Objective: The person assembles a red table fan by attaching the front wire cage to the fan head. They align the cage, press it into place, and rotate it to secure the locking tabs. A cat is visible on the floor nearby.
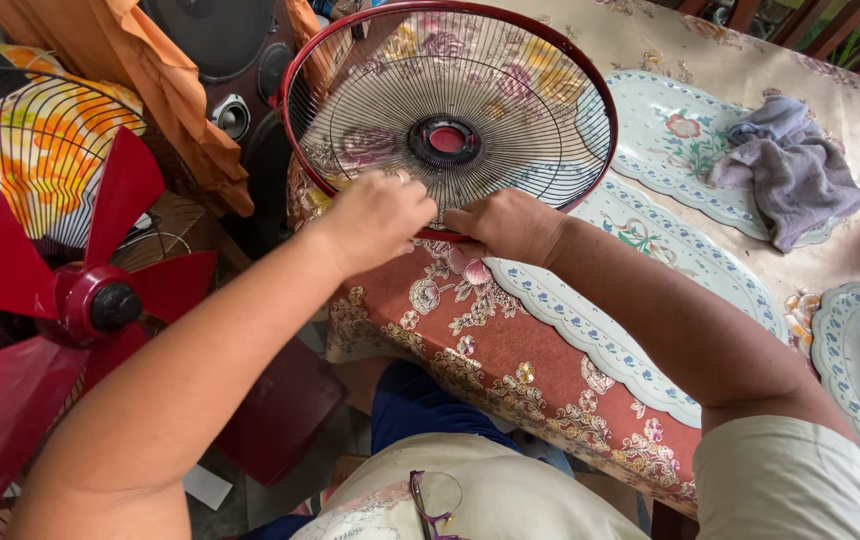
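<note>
Spectacles with a thin purple frame (437, 500) hang at the person's chest, nearest the camera, above a pale patterned shirt. Beyond them a table edge runs across, draped in a red and gold floral tablecloth (510, 380), with oval cream placemats edged in blue (590, 325) laid on top. At the table's near edge both hands meet on the lower rim of a round wire fan guard with a dark red rim and a red centre cap (448, 110), which lies on the cloth, tipped up slightly toward the camera. The left hand (378, 218) is curled, fingers closed over the rim and wires at the bottom of the guard. The right hand (507, 226) is just beside it, fingers bent and pinching the same rim; the fingertips are hidden under the hand. To the left, off the table, stands a fan with dark red plastic blades (70, 300), its front uncovered. Further right on the table lies a crumpled grey cloth (790, 165) on another placemat
</note>
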